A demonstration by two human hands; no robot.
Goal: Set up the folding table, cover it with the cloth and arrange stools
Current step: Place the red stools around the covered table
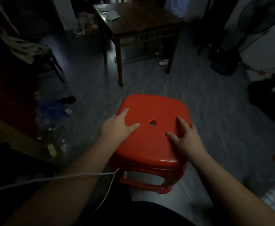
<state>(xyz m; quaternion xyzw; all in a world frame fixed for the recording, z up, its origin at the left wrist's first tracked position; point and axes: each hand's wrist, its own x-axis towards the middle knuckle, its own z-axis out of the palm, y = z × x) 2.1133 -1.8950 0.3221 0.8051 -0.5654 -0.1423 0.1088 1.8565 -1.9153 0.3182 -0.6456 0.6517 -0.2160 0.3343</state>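
A red stool (pixel 149 106) stands on the grey floor (pixel 223 128) right in front of the person, and both hands are on top of it. The left hand (pixel 117 128) rests on the left side of the seat, with the thumb and one finger lying flat and spread wide. The right hand (pixel 186 142) rests on the right side the same way, fingers flat and apart. Neither hand holds anything; they only press on the seat. The outer fingers sit at the seat's edges, and I cannot tell if they bend down over them. A small round hole (pixel 152 123) is in the middle of the seat, between the two hands. Extra red rims show just under the seat, so it may be more than one stool in a stack. Behind the stool stands a dark wooden table (pixel 138 18), and a white shoe (pixel 163 61) shows under it. Far left of the stool is a chair (pixel 55 66) with a pale cloth (pixel 22 46) lying over it. Far right and behind the stool stands a fan (pixel 260 15). On the floor left of the stool lie some bottles (pixel 63 145) and blue stuff - too dark to make out. A white cord (pixel 60 177) crosses the left arm, near the stool's front leg.
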